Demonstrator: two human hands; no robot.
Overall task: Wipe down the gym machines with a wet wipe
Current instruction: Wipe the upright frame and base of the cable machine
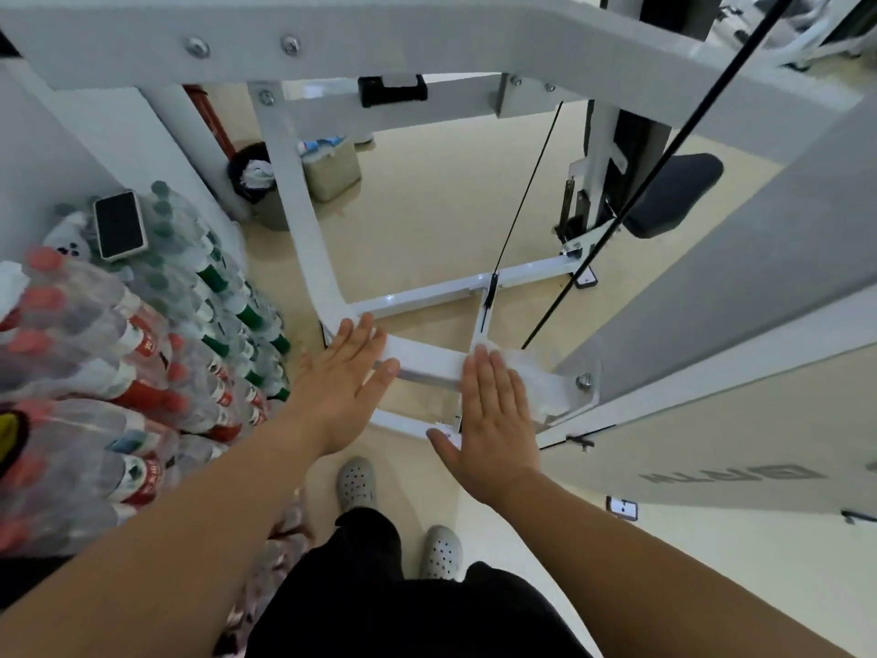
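Black trousers (379, 605) and pale perforated clogs (357, 482) fill the nearest part of the view, standing on a cream floor (427, 206). Two bare forearms reach forward from there. The right hand (493, 420) lies flat with fingers straight and together, palm pressed on a white wet wipe (541, 377) that is spread over the white machine frame (427, 360) where a crossbar meets a bolted grey panel (740, 287); part of the wipe shows beyond the fingertips and at the thumb. The left hand (349, 372) is flat and open too, fingers extended, resting on the same bar just to the left, holding nothing. The two hands are apart, with a stretch of bare bar between them. To the left, shrink-wrapped packs of water bottles (142, 344) are stacked, with a dark phone (118, 225) lying on top. Farther off, black cables (527, 192) run down to the frame's base, a black bin (254, 175) and a beige bag (332, 171) sit by the upright, and a black padded seat (674, 192) stands to the right.
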